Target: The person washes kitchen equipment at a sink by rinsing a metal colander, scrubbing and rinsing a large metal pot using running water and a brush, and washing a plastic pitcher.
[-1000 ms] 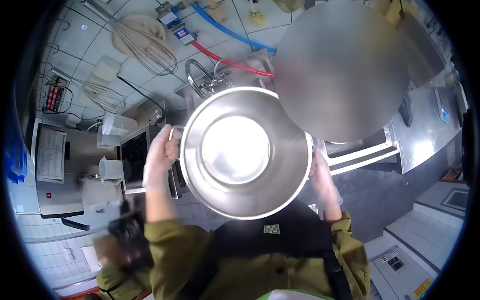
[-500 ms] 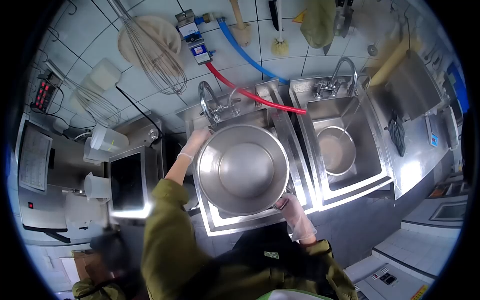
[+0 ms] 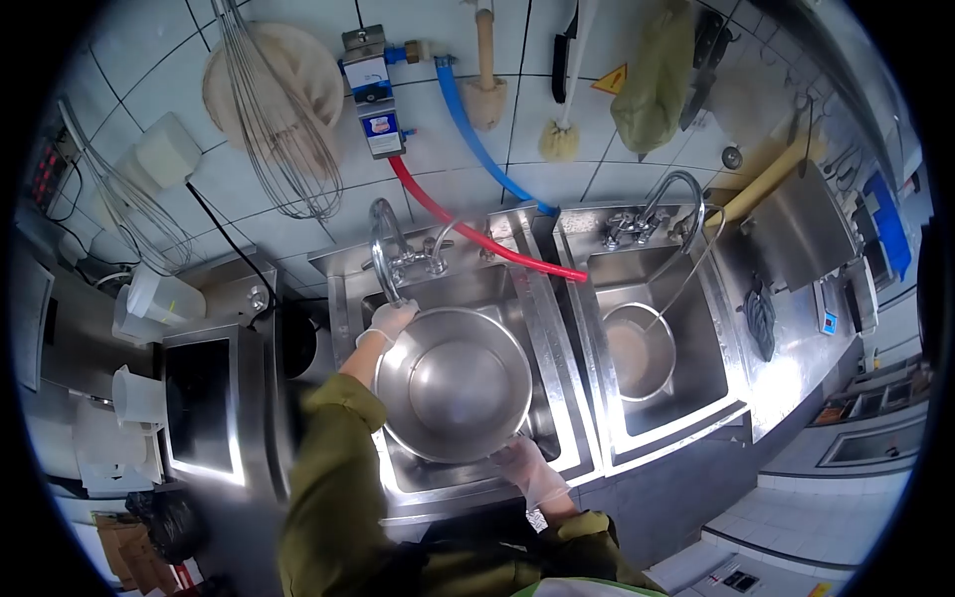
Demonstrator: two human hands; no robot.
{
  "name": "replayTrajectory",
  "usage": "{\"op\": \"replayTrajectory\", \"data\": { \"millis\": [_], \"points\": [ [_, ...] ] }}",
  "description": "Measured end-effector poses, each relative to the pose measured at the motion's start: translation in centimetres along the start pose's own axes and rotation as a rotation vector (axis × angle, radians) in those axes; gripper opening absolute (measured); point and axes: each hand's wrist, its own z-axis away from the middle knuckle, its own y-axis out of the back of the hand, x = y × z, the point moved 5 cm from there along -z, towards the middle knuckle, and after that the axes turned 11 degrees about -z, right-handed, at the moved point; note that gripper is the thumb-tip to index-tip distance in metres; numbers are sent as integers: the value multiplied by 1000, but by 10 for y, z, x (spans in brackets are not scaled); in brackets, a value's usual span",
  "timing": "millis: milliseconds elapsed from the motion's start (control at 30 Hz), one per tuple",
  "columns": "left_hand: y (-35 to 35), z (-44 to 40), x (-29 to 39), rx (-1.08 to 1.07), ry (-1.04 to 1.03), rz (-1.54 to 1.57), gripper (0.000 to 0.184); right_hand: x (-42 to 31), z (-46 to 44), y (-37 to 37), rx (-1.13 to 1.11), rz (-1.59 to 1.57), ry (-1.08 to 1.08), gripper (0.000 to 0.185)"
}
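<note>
A large stainless steel pot (image 3: 458, 383) sits low in the left sink (image 3: 418, 495), its mouth facing up and its inside bare. At the pot's far left side, just under the left faucet (image 3: 388, 249), my gloved left hand (image 3: 391, 320) is closed at the rim; the handle there is hidden. My gloved right hand (image 3: 530, 470) grips the near right side, where the pot's other handle is mostly covered by the fingers. Whether the pot rests on the sink bottom I cannot tell.
A smaller pot (image 3: 637, 353) with cloudy liquid stands in the right sink (image 3: 696, 413), under a hanging thin hose. A red hose (image 3: 497, 251) crosses behind the large pot. Whisks (image 3: 284, 129) and brushes (image 3: 559, 139) hang on the wall. A dark cooktop (image 3: 202, 408) lies left.
The large pot has gone down into the left sink, with both hands still on it. My view has tilted up, showing more of the wall.
</note>
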Motion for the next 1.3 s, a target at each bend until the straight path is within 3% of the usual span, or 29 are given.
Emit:
{"op": "replayTrajectory", "data": {
  "millis": [67,133,167,200,267,333,367,400,433,467,533,600,667,800,833,867,900,933,967,1000,1033,1067,1100,1133,1167,1233,1267,1300],
  "points": [
    [-1,4,5,99,59,-28,37,-14,6,-17,110,-115,-105,24],
    [-5,8,16,214,121,-135,32,-15,5,-13,35,392,-41,29],
    [17,23,69,169,140,-328,28,-41,9,-29,33,772,-15,24],
    [37,34,116,126,152,-526,26,-64,12,-48,-19,895,9,22],
    [59,53,185,510,-259,-359,27,-89,24,-73,-114,1134,50,20],
    [76,33,215,749,-230,-497,37,-85,34,-52,-106,707,263,20],
    [77,14,219,763,-218,-432,37,-90,51,-56,-9,317,168,21],
    [77,-7,213,758,-215,-358,37,-97,67,-60,111,-87,125,23],
    [81,-11,220,564,-70,-348,39,-110,80,-63,122,171,336,26],
    [85,-12,228,366,75,-362,40,-126,93,-70,197,81,341,29],
    [62,-33,211,335,60,-635,45,-139,114,-76,309,-187,288,35],
    [56,-39,205,371,25,-672,47,-135,129,-74,419,-563,192,40],
    [50,-39,205,331,32,-798,46,-125,141,-59,425,-596,133,39],
    [40,-21,208,264,-75,-954,29,-110,159,-39,330,-510,223,38],
    [41,-12,204,529,-73,-833,25,-128,168,-50,436,-399,209,41],
    [42,5,218,496,-183,-816,29,-146,172,-64,522,-428,56,41],
    [60,38,239,414,-157,-521,36,-164,178,-79,530,-386,63,41],
    [53,48,243,273,-136,-484,42,-175,179,-86,539,-346,82,41],
    [40,66,238,504,-328,-415,44,-173,171,-78,470,-317,112,42],
    [46,92,244,237,-269,-230,44,-169,161,-64,402,-284,145,43],
    [4,89,209,60,-241,78,45,-175,151,-57,295,-178,161,44],
    [32,126,220,-32,-206,270,38,-189,140,-60,279,-113,103,45],
    [-21,121,174,-57,-154,355,41,-199,121,-52,175,0,142,45],
    [29,165,199,201,-279,-429,42,-206,103,-45,74,107,179,44],
    [41,189,199,204,-290,-567,39,-241,99,-68,32,272,201,44],
    [48,222,195,112,-129,-395,36,-289,69,-88,-26,303,320,40],
    [49,233,191,15,30,-88,34,-318,52,-99,-59,374,315,39],
    [59,241,194,61,57,-125,34,-340,35,-105,-124,345,368,40]
  ]
}}
